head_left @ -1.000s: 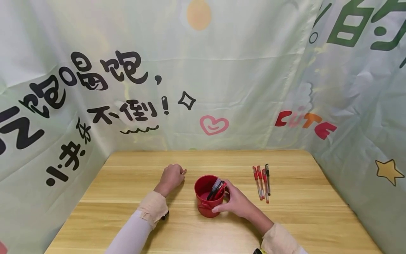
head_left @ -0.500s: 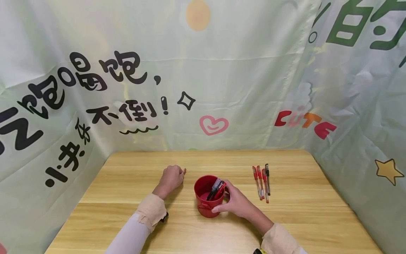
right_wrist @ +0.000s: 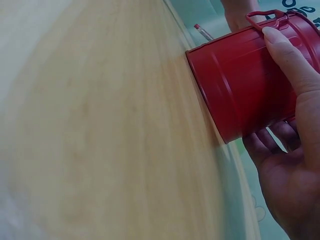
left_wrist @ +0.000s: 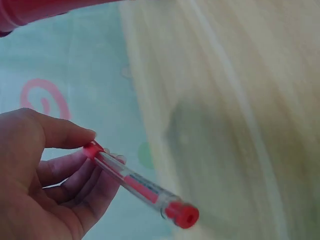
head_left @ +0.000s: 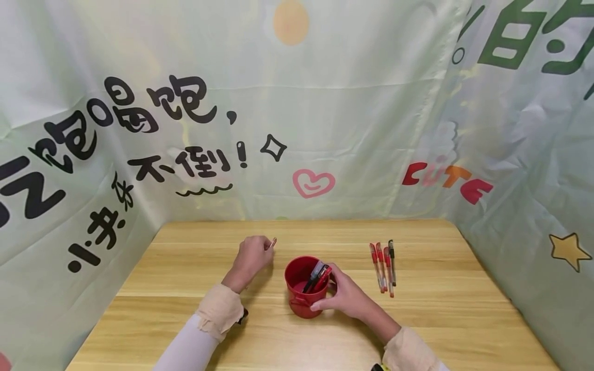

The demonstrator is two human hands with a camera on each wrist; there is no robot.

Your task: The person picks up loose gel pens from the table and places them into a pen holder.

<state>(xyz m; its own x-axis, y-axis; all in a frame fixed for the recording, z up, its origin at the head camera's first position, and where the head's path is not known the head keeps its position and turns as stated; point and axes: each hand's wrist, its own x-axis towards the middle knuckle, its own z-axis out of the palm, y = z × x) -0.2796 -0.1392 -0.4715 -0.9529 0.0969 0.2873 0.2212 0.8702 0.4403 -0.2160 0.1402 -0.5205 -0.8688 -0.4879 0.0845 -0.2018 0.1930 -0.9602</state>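
Note:
A red pen (left_wrist: 135, 182) with a clear barrel is pinched between the thumb and fingers of my left hand (left_wrist: 60, 170). In the head view this left hand (head_left: 252, 257) is left of a red bucket (head_left: 301, 304), just above the table. My right hand (head_left: 348, 293) grips the bucket's right side, thumb in front near a small handle. Black and red pens (head_left: 317, 275) lean inside the bucket toward its right rim. The right wrist view shows the red bucket (right_wrist: 245, 75) with my right hand's (right_wrist: 295, 135) thumb and fingers around it.
Several red pens (head_left: 380, 268) and one black pen (head_left: 392, 263) lie side by side on the wooden table (head_left: 445, 309), right of the bucket. A printed cloth (head_left: 362, 129) stands as a wall behind the table and along its sides.
My left hand has risen slightly and moved a little to the right, the pen in it tilting up. The right hand and the bucket have stayed in place.

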